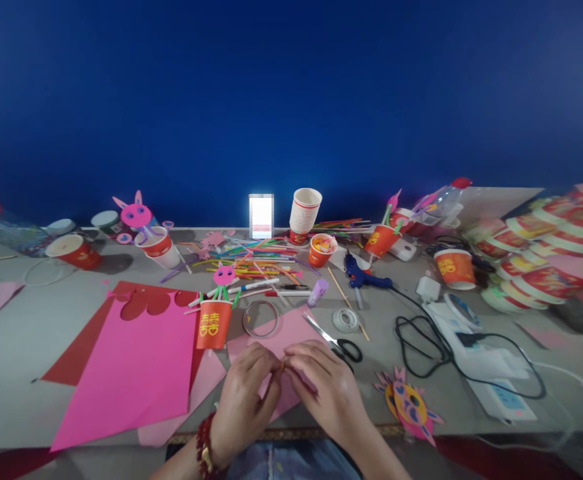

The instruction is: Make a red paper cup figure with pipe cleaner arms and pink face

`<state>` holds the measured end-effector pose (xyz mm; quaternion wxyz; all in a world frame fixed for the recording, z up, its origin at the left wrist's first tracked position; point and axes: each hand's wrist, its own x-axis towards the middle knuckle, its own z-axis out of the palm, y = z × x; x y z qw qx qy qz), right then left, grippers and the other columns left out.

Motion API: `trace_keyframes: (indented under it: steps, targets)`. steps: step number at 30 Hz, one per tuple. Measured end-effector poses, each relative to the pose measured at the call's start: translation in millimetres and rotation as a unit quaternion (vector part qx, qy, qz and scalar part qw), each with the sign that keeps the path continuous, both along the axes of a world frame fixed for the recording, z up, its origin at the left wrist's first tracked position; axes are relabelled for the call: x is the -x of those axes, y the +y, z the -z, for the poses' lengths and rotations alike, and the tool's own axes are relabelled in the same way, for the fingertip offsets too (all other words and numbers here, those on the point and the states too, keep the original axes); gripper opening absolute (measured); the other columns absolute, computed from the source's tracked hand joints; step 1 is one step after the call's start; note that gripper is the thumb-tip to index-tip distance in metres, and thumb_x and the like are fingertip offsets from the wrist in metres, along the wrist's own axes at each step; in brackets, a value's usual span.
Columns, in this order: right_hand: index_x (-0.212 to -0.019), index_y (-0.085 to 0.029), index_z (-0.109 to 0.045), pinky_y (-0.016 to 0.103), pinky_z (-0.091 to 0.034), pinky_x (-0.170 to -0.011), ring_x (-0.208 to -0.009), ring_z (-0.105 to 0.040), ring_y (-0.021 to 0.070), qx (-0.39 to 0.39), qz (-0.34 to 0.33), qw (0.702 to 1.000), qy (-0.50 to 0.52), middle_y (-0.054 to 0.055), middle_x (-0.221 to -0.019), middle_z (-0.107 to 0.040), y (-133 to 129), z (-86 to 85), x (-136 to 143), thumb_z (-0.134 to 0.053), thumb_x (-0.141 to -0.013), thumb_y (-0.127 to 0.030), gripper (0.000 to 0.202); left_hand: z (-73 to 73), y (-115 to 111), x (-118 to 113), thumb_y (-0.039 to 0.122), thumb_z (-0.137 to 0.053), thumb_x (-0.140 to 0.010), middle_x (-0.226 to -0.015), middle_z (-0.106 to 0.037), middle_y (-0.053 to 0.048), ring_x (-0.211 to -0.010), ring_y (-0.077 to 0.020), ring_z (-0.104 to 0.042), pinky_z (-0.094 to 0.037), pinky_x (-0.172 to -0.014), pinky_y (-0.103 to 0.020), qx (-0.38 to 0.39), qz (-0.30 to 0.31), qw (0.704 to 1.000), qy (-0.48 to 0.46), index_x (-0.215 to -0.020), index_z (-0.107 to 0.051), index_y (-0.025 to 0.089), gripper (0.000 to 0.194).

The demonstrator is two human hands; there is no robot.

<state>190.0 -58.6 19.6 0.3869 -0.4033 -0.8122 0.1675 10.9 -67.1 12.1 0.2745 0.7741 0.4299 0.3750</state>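
Note:
My left hand (252,380) and my right hand (324,383) meet close to the table's front edge, fingertips pinched together. Between them is a small orange-brown piece (283,365), mostly hidden by the fingers, its kind unclear. Beneath the hands lies a sheet of light pink paper (299,327). Just right of my right hand are scissors (339,341) with black handles, blades partly open. Beyond my left hand stands a red paper cup (214,325), with a pink animal face (224,273) on green stems above it.
Bright pink paper (146,360) covers the left front. A blue glue gun (364,273), its black cord (424,360) and a power strip (506,400) lie right. Clear tape (345,320) sits beyond the scissors. Pipe cleaners (251,253) spread across the back. Decorated cups (536,287) are piled at far right.

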Motion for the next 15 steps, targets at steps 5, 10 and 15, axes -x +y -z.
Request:
trace_keyframes:
  steps: [5,10,15]
  targets:
    - [-0.101,-0.020,-0.062,0.036,-0.058,-0.080,-0.091,-0.068,0.0224,-0.008,0.000,1.000,0.000,0.008,-0.096,-0.073,0.5,1.2,-0.9,-0.054,-0.088,-0.002,0.024,-0.6,-1.9,-1.9,0.003,-0.046,-0.086,-0.081,-0.058,-0.003,-0.077,-0.0188,-0.054,-0.041,-0.068,-0.029,0.024,0.012,0.999,-0.029,-0.087,-0.050,0.020,0.017]
    - [-0.104,-0.021,-0.063,0.037,-0.058,-0.083,-0.095,-0.068,0.0226,-0.011,-0.007,1.000,0.001,0.008,-0.102,-0.074,-2.0,-7.6,-6.8,-0.056,-0.086,-0.002,0.026,0.6,-1.9,-2.0,0.005,-0.045,-0.088,-0.080,-0.057,-0.003,-0.077,-0.0189,-0.054,-0.041,-0.067,-0.029,0.029,0.013,0.999,-0.032,-0.087,-0.050,0.021,0.017]
    - [-0.103,-0.021,-0.064,0.036,-0.058,-0.081,-0.093,-0.069,0.0220,-0.002,-0.008,1.000,-0.017,0.007,-0.101,-0.075,-3.6,-10.6,-7.1,-0.056,-0.090,-0.005,0.022,0.0,-1.6,-2.4,0.005,-0.044,-0.089,-0.081,-0.058,-0.003,-0.077,-0.0186,-0.054,-0.041,-0.068,-0.029,0.030,0.017,0.999,-0.031,-0.088,-0.050,0.020,0.017]
